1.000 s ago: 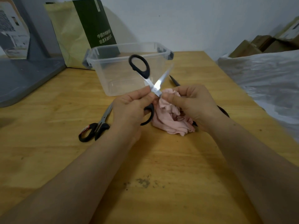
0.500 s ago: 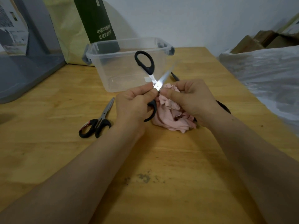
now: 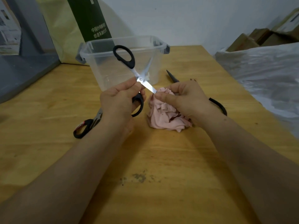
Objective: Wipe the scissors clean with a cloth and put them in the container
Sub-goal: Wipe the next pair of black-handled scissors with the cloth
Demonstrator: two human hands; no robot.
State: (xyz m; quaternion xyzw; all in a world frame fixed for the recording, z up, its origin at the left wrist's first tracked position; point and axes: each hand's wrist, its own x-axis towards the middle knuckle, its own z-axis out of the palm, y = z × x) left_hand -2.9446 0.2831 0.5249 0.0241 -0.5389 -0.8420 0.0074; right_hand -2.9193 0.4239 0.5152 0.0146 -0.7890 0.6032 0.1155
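Being held above the tabletop [image 3: 161,159], the black-handled scissors [image 3: 142,81] are gripped by the left hand [image 3: 119,101], whose thumb and fingers are curled round the lower handle loop and pinched near the pivot. The blades are spread into an X. One handle loop is raised in front of the clear plastic container [image 3: 113,68], and one blade is angled down to the right, its tip buried in the pink cloth [image 3: 163,115]. The cloth is bunched and pinched round that blade tip by the thumb and fingers of the right hand [image 3: 186,101], while its lower folds are rested on the tabletop.

The container is stood upright just behind the hands, with no lid on it and grey clips at its corners.

A second pair [image 3: 90,122] is laid flat on the tabletop to the left and is partly hidden by the left forearm. A third pair [image 3: 171,76] is laid behind the right hand, so that only a dark blade tip and part of a handle loop can be seen.

A green and yellow paper bag [image 3: 90,21] is propped against the wall behind the container. A white plastic sheet [image 3: 267,75] and cardboard boxes [image 3: 252,39] are seen at the right.
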